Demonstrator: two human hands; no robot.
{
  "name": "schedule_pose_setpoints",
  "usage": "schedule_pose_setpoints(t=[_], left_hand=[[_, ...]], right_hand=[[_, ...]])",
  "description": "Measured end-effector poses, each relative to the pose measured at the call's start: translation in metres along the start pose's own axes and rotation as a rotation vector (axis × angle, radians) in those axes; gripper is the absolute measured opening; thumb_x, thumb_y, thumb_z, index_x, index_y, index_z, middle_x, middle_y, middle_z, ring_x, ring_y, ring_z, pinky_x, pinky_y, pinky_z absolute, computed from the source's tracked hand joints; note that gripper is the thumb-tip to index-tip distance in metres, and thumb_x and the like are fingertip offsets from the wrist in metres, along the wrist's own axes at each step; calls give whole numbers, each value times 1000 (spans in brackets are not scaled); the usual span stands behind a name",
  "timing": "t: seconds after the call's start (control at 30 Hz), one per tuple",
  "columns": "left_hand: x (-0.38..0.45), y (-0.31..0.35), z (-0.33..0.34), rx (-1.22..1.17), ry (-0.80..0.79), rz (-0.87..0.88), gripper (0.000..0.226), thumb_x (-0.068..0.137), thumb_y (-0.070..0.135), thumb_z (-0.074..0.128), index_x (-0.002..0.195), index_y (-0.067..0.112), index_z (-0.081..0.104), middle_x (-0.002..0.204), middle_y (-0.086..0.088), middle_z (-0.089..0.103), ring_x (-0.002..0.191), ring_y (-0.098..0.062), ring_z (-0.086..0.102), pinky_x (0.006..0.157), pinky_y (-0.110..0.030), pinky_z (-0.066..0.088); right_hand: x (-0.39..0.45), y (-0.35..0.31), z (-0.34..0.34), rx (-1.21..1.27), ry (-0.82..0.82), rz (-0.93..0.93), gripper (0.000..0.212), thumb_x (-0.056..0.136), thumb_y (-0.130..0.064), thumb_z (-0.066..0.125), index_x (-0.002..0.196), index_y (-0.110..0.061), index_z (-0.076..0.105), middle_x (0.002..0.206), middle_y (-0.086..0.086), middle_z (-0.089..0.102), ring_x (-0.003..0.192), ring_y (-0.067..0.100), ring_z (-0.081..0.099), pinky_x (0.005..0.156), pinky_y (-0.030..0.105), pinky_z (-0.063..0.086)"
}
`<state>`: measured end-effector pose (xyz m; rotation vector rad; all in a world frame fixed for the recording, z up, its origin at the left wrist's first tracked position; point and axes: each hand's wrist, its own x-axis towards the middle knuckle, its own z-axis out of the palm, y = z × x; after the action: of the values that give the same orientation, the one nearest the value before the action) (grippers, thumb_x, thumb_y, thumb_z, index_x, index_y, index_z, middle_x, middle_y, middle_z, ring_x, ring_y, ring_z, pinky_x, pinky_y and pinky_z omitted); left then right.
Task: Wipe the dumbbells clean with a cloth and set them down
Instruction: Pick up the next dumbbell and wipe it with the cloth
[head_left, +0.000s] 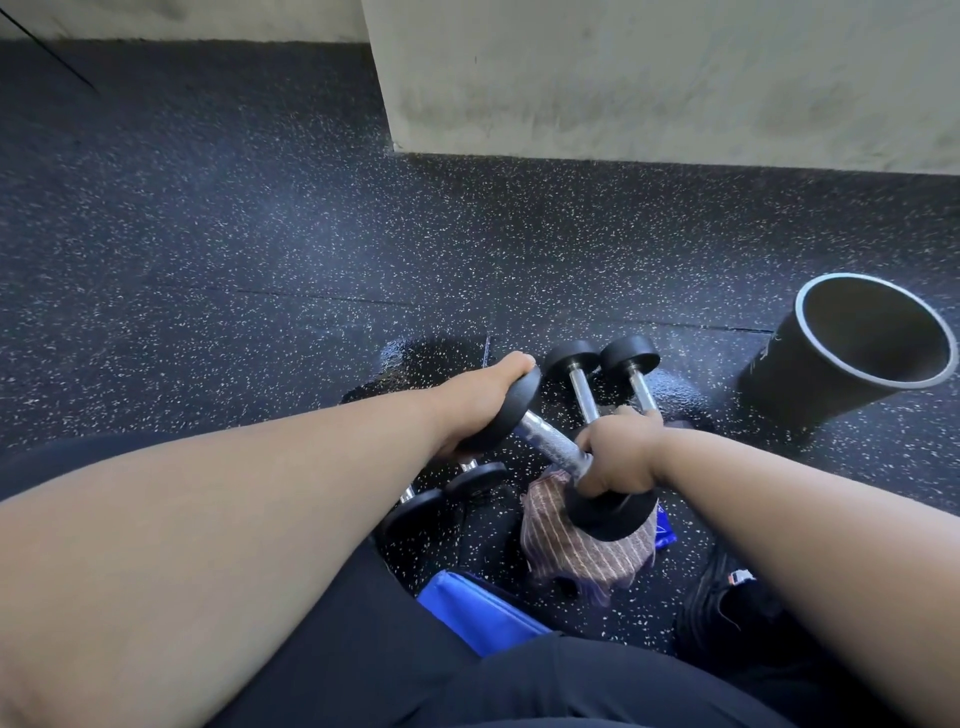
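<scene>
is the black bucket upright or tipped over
Upright: the black bucket stands on the floor, its open mouth facing up.

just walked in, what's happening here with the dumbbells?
A person is holding one dumbbell off the speckled rubber floor with both hands. The left hand cups its far head, and the right hand grips the handle near the other head. A striped cloth hangs beneath that end. Two more dumbbells lie on the floor just beyond, on a wet-looking patch, and parts of others show under the left arm. A black bucket stands to the right.
</scene>
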<state>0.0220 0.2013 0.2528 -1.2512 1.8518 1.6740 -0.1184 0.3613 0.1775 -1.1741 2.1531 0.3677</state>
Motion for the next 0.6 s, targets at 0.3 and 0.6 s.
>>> schedule_pose_setpoints(t=[0.3, 0.6], left_hand=[[2, 2, -2, -12, -12, -11, 54, 101, 72, 48, 86, 20, 54, 53, 3, 56, 57, -18, 48, 62, -28, 40], [6, 4, 0, 2, -12, -1, 53, 103, 69, 47, 83, 20, 55, 42, 7, 53, 58, -18, 48, 61, -27, 39]], right_hand=[[-10, 9, -19, 200, 72, -97, 36, 72, -54, 89, 74, -23, 70, 71, -7, 71, 73, 14, 63, 73, 33, 53], [-7, 24, -29, 786, 195, -90, 19, 101, -8, 57, 99, -21, 71, 85, 3, 80, 75, 21, 76, 80, 45, 65]])
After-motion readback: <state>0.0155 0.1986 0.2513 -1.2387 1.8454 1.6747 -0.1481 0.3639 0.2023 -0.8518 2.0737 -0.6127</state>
